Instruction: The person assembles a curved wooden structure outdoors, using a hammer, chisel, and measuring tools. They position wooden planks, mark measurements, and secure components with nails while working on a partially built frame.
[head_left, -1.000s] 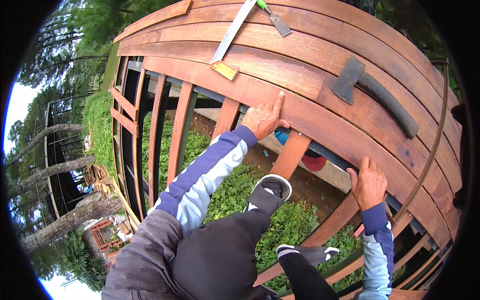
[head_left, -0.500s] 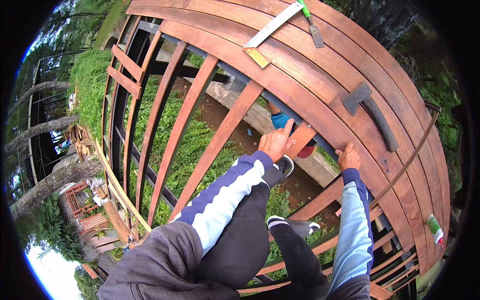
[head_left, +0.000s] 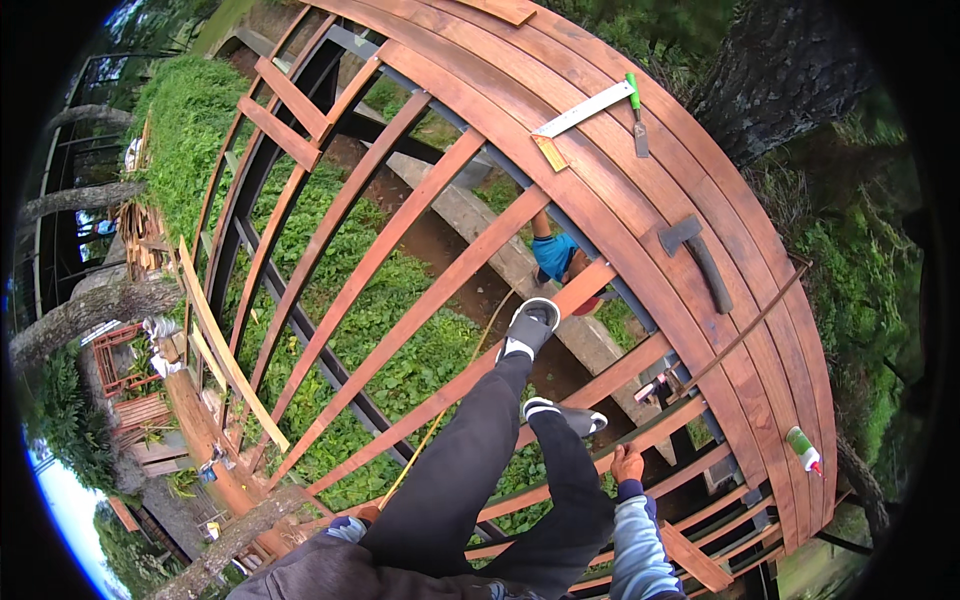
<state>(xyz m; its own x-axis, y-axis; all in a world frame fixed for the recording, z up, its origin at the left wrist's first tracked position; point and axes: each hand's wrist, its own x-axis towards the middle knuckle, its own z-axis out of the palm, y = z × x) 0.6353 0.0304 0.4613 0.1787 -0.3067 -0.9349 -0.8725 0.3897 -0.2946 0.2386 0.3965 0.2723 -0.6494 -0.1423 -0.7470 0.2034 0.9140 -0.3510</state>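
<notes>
"Quickly, right hand?"

"Right hand is at the near edge of a narrow reddish-brown wooden slat, right of the legs. Fingers look bent; can't tell if they're clamped on it or just leaning."

"Why there?"

"Steadying, I'd say. Both black-and-grey shoes are up on narrow slats, open gaps between, green plants below."

"Left hand?"

"Left hand is mostly hidden beside the thigh, by the lower end of a long thin yellow strip. Finger state: can't tell, nor whether it holds the strip."

"Near the right hand?"

"Small metal tool, kind unclear, by the edge of the reddish-brown plank deck."

"On the deck?"

"Dark axe with a curved handle, flat, so probably safe from the gaps. Silver-bladed square with a yellowish stock, its far end at a green-handled flat chisel. White-and-green bottle with a red tip, lying down."

"Anyone below?"

"Person in a blue top, partly screened by the slats."
</notes>
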